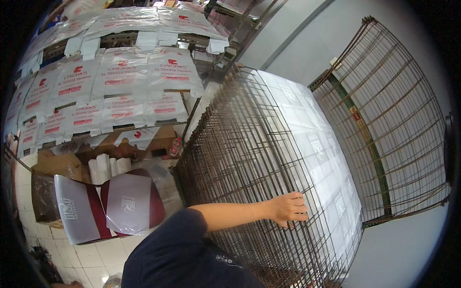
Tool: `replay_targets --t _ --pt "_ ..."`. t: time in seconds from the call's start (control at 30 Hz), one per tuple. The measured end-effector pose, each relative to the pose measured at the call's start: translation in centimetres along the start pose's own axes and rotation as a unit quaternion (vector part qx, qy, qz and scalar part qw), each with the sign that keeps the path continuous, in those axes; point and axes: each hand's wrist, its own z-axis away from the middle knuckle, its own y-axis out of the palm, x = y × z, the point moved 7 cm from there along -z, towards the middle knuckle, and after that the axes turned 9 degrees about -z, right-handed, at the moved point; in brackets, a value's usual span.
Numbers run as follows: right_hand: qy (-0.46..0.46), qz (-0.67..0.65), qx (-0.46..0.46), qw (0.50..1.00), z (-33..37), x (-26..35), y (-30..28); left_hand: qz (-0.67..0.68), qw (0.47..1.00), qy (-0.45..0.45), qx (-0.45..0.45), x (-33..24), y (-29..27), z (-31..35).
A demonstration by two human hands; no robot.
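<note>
My left hand (289, 209) reaches across in front of me from a dark short sleeve. Its fingers are closed over the bars of a wire mesh rack tray (261, 158), one of several stacked close together. Behind the gripped bars, whitish translucent sheets with pale printed emblems (314, 149) lie over the mesh. A further wire tray (389, 120) with a green strip across it stands tilted against the wall at the right. No part of my right hand can be made out.
Shelves at the left carry clear bags with red print (122, 72). Below stand a cardboard box (43, 197), white rolls (109, 168) and a bottle (175, 147). Two maroon pieces with grey printed covers (128, 201) rest near the tiled floor (86, 254). A pale wall (408, 254) bounds the right.
</note>
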Motion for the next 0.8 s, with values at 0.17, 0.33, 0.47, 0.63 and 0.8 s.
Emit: replay_targets --t 0.17,0.33,0.47,0.63,0.8 --pt "0.066 -0.071 0.021 0.995 0.7 -0.8 1.0 0.041 0.999 -0.006 -0.024 -0.1 -0.4 -0.1" --pt "-0.007 0.051 0.012 0.999 1.9 -1.7 1.6 0.054 0.998 -0.007 -0.043 0.0 -0.8 -0.3" --pt "-0.028 0.012 0.003 1.000 3.6 -3.2 1.7 0.024 0.998 0.002 -0.062 -0.1 -0.9 -0.3" --pt "-0.016 0.031 0.000 0.999 4.0 -3.5 2.3 0.029 0.999 0.012 -0.042 0.0 -0.4 0.0" --pt "-0.033 0.006 0.011 0.999 4.3 -3.7 2.2 0.014 0.999 0.016 -0.035 0.0 -0.2 0.1"
